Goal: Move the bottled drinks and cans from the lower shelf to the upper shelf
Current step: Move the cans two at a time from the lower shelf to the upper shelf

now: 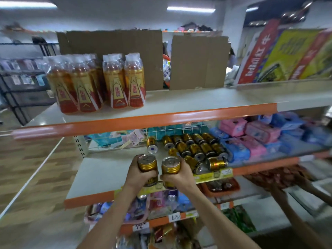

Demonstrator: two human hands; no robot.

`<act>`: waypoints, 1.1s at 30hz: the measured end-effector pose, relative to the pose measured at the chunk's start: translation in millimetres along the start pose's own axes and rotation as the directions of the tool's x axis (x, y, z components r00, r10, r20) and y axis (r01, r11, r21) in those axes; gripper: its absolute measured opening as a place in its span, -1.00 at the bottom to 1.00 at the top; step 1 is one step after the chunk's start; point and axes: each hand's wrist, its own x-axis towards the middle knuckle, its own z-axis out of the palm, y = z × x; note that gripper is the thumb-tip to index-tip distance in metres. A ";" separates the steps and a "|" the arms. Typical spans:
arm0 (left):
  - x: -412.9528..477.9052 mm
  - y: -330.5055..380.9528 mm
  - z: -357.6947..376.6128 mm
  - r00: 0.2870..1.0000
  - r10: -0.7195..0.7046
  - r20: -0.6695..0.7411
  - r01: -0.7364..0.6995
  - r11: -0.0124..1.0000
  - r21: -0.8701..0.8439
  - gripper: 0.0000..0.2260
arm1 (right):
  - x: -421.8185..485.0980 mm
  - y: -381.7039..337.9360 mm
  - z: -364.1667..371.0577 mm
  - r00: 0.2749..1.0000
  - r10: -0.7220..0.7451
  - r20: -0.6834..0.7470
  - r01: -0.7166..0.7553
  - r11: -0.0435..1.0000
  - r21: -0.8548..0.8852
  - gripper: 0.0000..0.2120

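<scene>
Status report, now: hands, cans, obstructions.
Left hand gripping one gold can, right hand another. Bottles on upper shelf; more cans below. Nothing blocking.

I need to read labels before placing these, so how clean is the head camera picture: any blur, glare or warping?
Head view: the two cans in the left hand and right hand are fairly sharp; bottle packs on the upper shelf are slightly soft; the edges smear, and the orange shelf strip catches glare and bows from wide-angle distortion.
</scene>
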 end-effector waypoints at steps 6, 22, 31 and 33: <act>-14.8 30.7 12.2 0.998 0.063 0.025 -0.062 0.997 -0.041 -0.41 | -6.2 -29.3 -19.4 0.997 -0.079 0.001 0.079 0.996 0.042 -0.45; -12.4 147.9 35.5 0.967 0.255 -0.014 -0.254 0.965 0.068 -0.42 | 33.8 -121.8 -110.8 0.942 -0.317 0.109 0.313 0.948 0.050 -0.34; 38.7 229.0 58.0 0.952 0.297 -0.073 -0.291 0.953 0.090 -0.59 | 103.5 -191.5 -147.7 0.931 -0.361 0.047 0.358 0.931 0.067 -0.44; 51.8 241.6 63.3 0.947 0.313 -0.073 -0.305 0.947 0.096 -0.62 | 121.9 -201.5 -148.4 0.931 -0.366 0.005 0.365 0.930 0.042 -0.44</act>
